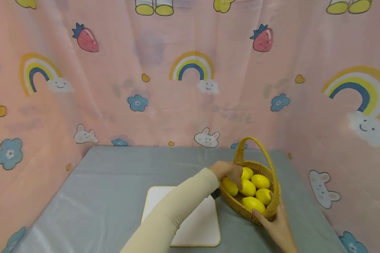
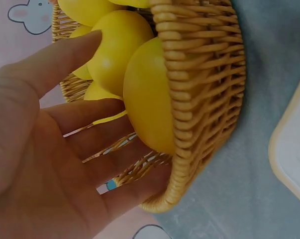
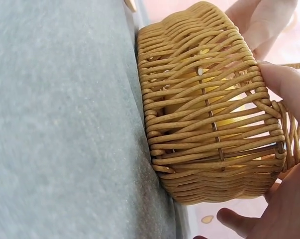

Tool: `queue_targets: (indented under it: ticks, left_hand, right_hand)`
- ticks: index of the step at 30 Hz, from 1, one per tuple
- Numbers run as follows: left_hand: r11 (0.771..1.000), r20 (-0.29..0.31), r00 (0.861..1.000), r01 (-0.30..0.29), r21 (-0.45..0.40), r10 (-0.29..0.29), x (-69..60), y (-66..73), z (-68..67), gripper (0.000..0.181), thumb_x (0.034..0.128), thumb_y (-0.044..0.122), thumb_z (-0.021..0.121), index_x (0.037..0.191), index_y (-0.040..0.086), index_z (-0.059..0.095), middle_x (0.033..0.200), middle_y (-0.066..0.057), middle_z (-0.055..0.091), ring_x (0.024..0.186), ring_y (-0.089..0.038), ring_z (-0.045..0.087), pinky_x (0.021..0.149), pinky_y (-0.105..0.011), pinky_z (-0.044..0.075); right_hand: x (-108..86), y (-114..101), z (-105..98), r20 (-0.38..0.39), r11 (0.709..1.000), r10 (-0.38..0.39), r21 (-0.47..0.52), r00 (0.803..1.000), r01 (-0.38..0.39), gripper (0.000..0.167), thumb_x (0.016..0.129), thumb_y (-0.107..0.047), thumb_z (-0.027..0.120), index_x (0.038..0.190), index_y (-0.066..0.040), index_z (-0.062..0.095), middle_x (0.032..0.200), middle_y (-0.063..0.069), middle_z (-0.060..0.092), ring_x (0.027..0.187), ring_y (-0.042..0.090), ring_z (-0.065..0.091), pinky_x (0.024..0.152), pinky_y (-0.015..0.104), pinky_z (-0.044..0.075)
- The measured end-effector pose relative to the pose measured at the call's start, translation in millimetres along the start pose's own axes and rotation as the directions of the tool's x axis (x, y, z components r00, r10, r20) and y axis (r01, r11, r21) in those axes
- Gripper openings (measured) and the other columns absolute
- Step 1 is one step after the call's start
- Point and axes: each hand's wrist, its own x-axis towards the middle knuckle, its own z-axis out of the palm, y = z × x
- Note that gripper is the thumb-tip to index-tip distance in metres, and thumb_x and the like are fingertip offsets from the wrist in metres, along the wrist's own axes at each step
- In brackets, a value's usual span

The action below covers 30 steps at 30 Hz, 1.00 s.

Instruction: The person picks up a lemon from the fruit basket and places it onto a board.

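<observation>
I have the left arm stretched from the near left, above the white board (image 1: pixel 201 226), to the wicker basket (image 1: pixel 239 209) on the right of the grey table (image 1: pixel 114 182). The left hand (image 1: pixel 228 171) dips over the basket's left rim, fingers apart and loosely extended among the yellow lemons (image 1: pixel 254 205); whether it touches one, I can't tell. At the near right, my right hand (image 1: pixel 278 225) grips the basket, thumb over the rim beside the handle (image 1: pixel 274 186).
</observation>
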Motion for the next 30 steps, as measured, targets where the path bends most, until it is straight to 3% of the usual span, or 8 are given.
queue_targets:
  ticks: [3, 9, 14, 18, 25, 30]
  left_hand:
    - [0.998, 0.029, 0.998, 0.047, 0.042, -0.048, 3.6, 6.7, -2.3, 0.049, 0.0864, 0.047, 0.075, 0.128, 0.026, 0.060, 0.121, 0.012, 0.059, 0.096, -0.007, 0.053, 0.081, -0.027, 0.047]
    - [0.982, 0.031, 0.987, 0.151, 0.115, -0.155, 3.3, 17.9, -9.7, 0.071, 0.0811, 0.053, 0.078, 0.144, 0.036, 0.049, 0.143, 0.018, 0.049, 0.111, -0.004, 0.051, 0.091, -0.025, 0.046]
    - [0.971, 0.019, 0.982, 0.185, 0.150, -0.190, 3.6, 23.8, -13.1, 0.069, 0.0758, 0.051, 0.084, 0.138, 0.037, 0.058, 0.132, 0.017, 0.056, 0.103, -0.005, 0.053, 0.086, -0.024, 0.048]
    - [0.963, 0.044, 0.975, 0.209, 0.171, -0.219, 5.8, 23.2, -12.8, 0.064, 0.0728, 0.046, 0.088, 0.131, 0.035, 0.064, 0.126, 0.015, 0.058, 0.099, -0.007, 0.053, 0.082, -0.025, 0.051]
    - [0.967, 0.057, 0.980, 0.180, 0.182, -0.193, 9.6, 16.1, -9.0, 0.065, 0.0710, 0.045, 0.089, 0.130, 0.035, 0.064, 0.127, 0.015, 0.058, 0.102, -0.008, 0.054, 0.082, -0.026, 0.051]
    - [0.981, 0.068, 0.995, 0.059, 0.187, -0.073, 9.1, 11.4, -14.6, 0.056, 0.0734, 0.052, 0.084, 0.122, 0.029, 0.066, 0.120, 0.012, 0.060, 0.093, -0.007, 0.055, 0.077, -0.027, 0.050]
  right_hand:
    - [-1.3, -0.5, -1.2, 0.002, 1.000, 0.003, 0.002, 1.000, -0.003, 0.094, 0.086, -0.019, 0.080, 0.155, 0.005, 0.021, 0.157, 0.034, 0.011, 0.138, 0.058, 0.018, 0.103, 0.077, 0.017]
    - [0.7, -0.5, -2.0, 0.008, 1.000, 0.013, -0.011, 1.000, -0.013, 0.093, 0.087, -0.022, 0.080, 0.155, 0.005, 0.022, 0.158, 0.034, 0.009, 0.139, 0.058, 0.016, 0.102, 0.078, 0.018]
    - [0.5, -2.2, -1.3, 0.013, 0.999, 0.047, -0.018, 0.999, -0.046, 0.096, 0.087, -0.027, 0.079, 0.156, 0.002, 0.019, 0.159, 0.033, 0.006, 0.141, 0.058, 0.013, 0.103, 0.077, 0.017]
    - [-0.1, -4.1, 3.0, 0.005, 0.999, 0.053, -0.012, 0.999, -0.053, 0.094, 0.087, -0.027, 0.080, 0.156, 0.001, 0.022, 0.160, 0.032, 0.007, 0.141, 0.057, 0.013, 0.104, 0.077, 0.016]
    - [-1.6, -6.8, 6.1, 0.033, 0.993, 0.119, -0.006, 0.992, -0.119, 0.099, 0.087, -0.033, 0.079, 0.159, -0.005, 0.017, 0.162, 0.026, 0.002, 0.144, 0.054, 0.009, 0.106, 0.076, 0.015]
    - [-0.4, -4.2, -0.9, 0.028, 0.993, 0.110, 0.028, 0.994, -0.110, 0.098, 0.088, -0.028, 0.078, 0.159, -0.003, 0.015, 0.162, 0.026, 0.002, 0.144, 0.053, 0.010, 0.106, 0.075, 0.016]
